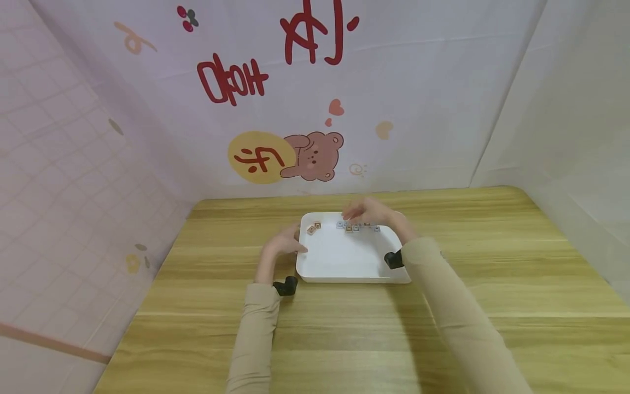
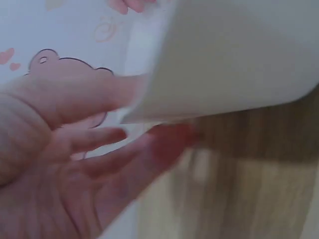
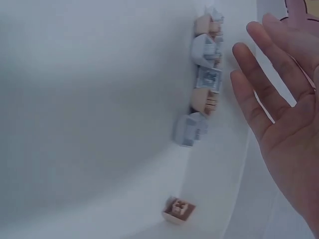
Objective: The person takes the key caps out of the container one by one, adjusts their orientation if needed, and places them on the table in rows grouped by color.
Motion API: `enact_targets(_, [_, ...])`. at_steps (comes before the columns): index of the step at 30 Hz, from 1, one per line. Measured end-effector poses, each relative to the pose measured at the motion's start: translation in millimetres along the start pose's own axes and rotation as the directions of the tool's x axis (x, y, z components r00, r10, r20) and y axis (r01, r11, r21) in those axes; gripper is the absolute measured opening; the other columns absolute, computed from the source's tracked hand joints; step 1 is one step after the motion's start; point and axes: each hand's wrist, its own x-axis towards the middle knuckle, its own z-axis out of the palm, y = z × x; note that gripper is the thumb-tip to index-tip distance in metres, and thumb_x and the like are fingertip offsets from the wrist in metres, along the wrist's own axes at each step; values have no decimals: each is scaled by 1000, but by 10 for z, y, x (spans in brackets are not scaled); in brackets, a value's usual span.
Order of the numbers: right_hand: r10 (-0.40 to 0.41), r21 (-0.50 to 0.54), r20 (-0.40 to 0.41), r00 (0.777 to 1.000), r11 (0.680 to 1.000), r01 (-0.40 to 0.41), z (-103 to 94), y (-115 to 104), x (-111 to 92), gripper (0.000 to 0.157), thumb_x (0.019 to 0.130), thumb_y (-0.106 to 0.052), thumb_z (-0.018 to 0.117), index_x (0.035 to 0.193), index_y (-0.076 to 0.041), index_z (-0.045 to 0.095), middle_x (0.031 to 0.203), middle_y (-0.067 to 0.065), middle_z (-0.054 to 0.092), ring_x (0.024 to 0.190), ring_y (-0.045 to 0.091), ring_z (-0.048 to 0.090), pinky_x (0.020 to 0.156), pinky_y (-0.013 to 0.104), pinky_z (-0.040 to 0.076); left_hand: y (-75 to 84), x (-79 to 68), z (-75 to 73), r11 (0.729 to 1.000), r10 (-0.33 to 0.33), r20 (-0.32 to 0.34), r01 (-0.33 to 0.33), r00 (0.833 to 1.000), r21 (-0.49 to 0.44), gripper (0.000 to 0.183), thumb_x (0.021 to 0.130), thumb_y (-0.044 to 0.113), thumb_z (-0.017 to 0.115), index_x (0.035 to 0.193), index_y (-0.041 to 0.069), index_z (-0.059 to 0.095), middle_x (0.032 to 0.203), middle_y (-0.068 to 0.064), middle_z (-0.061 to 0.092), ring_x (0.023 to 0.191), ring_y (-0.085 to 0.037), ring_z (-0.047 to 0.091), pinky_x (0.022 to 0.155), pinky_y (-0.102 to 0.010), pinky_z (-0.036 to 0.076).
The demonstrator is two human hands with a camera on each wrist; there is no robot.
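Observation:
A white tray (image 1: pixel 344 257) holds small square pieces that look like keycaps, some white and some orange-brown. Most of these keycaps (image 1: pixel 355 229) line the tray's far side, while two orange-brown keycaps (image 1: pixel 311 230) lie at its far left corner. My left hand (image 1: pixel 284 243) holds the tray's left edge; the left wrist view shows the thumb at the tray's rim (image 2: pixel 149 94) and the other fingers beneath. Over the far row hovers my right hand (image 1: pixel 369 212), partly covering it. In the right wrist view, the right hand's fingers (image 3: pixel 264 74) are spread and hold nothing.
The tray stands on a wooden table (image 1: pixel 339 339) near its back edge. Behind it hangs a white cloth (image 1: pixel 418 98) with red lettering and a bear (image 1: pixel 317 156). Pale side walls flank the table. Each wrist wears a black camera (image 1: pixel 286 286).

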Motion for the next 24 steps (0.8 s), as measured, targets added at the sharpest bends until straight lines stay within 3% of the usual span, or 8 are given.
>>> enact_targets(3, [21, 15, -2, 1000, 1000, -21, 48, 63, -11, 31, 86, -10, 67, 116, -4, 68, 115, 12, 70, 105, 26, 65, 92, 39, 51, 13, 62, 32, 1000, 5, -121, -8, 993, -22, 63, 90, 6, 58, 146, -3, 31, 128, -26, 55, 107, -35, 61, 79, -36, 55])
enact_targets(5, [30, 21, -7, 1000, 999, -30, 74, 90, -15, 30, 85, -9, 68, 114, -4, 69, 113, 11, 70, 104, 24, 65, 90, 37, 52, 11, 108, 56, 1000, 9, -215, -13, 977, -16, 54, 92, 8, 55, 142, -3, 39, 126, -24, 58, 105, -33, 63, 73, -32, 55])
enact_targets(9, [31, 10, -33, 999, 999, -31, 121, 123, -10, 27, 81, -8, 72, 107, -6, 72, 109, 10, 72, 99, 20, 66, 84, 31, 53, 8, 170, 82, 1000, 18, -328, -9, 945, 30, 46, 88, 3, 54, 134, 0, 52, 114, -22, 65, 78, -24, 67, 53, -22, 48])
enact_targets(13, [-5, -7, -74, 997, 1000, 4, 161, 126, -8, 24, 76, -2, 75, 100, -4, 74, 103, 11, 73, 90, 18, 67, 79, 28, 54, 15, 189, 83, 1000, 5, -351, 3, 936, 24, 47, 84, 0, 54, 131, 2, 57, 107, -21, 67, 57, -13, 57, 44, -18, 41])
enact_targets(19, [-34, -30, -107, 994, 999, 31, 208, 131, -10, 22, 73, 1, 77, 94, -2, 75, 98, 13, 74, 82, 17, 68, 72, 24, 55, 15, 190, 78, 1000, -19, -349, 18, 937, -6, 48, 82, -3, 52, 130, 3, 57, 107, -21, 67, 56, -11, 53, 43, -18, 39])
enact_targets(24, [-57, -128, -117, 991, 991, 42, 225, 153, 4, 16, 72, -2, 79, 88, -5, 77, 92, 9, 75, 76, 12, 66, 68, 21, 53, 11, 204, 71, 999, -36, -345, 33, 938, -13, 48, 83, -2, 53, 130, 2, 57, 109, -21, 67, 63, -15, 59, 44, -18, 40])
